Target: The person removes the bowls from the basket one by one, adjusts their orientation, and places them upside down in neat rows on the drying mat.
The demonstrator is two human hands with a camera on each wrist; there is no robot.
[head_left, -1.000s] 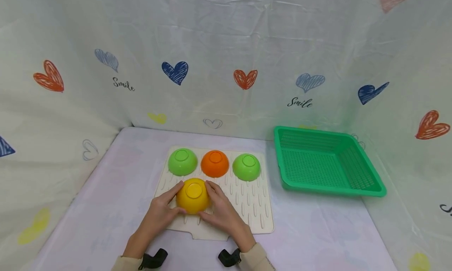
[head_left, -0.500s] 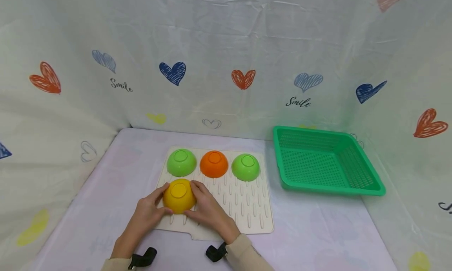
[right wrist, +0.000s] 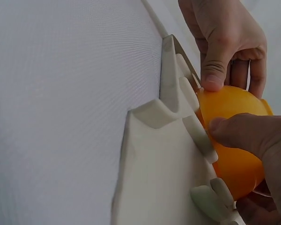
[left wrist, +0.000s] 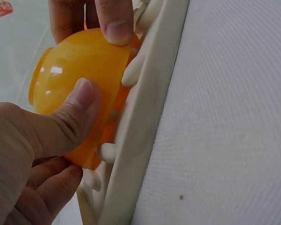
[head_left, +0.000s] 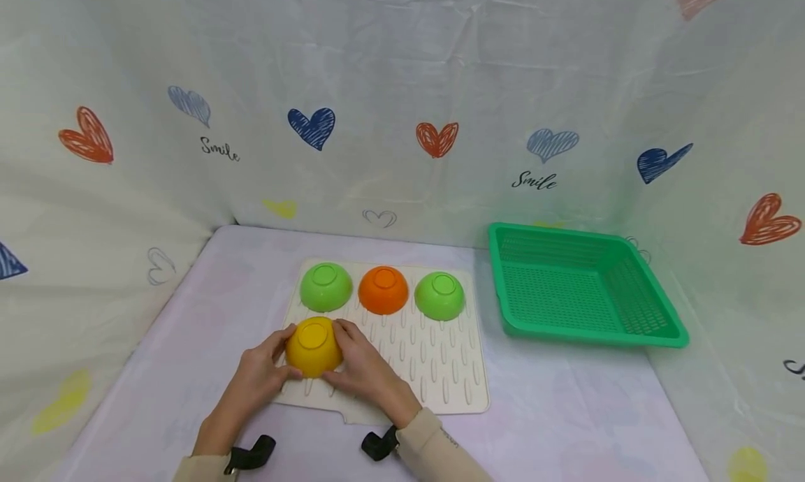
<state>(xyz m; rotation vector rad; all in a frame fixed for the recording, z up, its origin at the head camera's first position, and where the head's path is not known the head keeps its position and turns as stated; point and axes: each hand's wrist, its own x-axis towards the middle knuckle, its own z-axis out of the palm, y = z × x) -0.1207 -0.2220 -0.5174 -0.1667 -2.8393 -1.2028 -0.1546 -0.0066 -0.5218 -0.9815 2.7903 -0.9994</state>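
Observation:
An upside-down yellow bowl (head_left: 314, 349) sits at the front left of a cream drying rack (head_left: 434, 370) with raised ridges. My left hand (head_left: 256, 374) grips its left side, thumb at the front, fingers curving behind. On the opposite side my right hand (head_left: 365, 370) holds it the same way. In the left wrist view the rim of the yellow bowl (left wrist: 79, 61) meets the rack's pegs (left wrist: 133, 70). Behind it stand a green bowl (head_left: 325, 293), an orange bowl (head_left: 383, 297) and another green bowl (head_left: 439, 304), all upside down in a row.
A green plastic basket (head_left: 578, 293) stands at the back right of the cloth-covered table (head_left: 553, 412). A white curtain (head_left: 377, 63) printed with hearts closes off the back and both sides.
Both hands have shifted the yellow bowl leftward over the rack, from between the left green and orange bowls to just in front of the left green one. The other bowls stay put.

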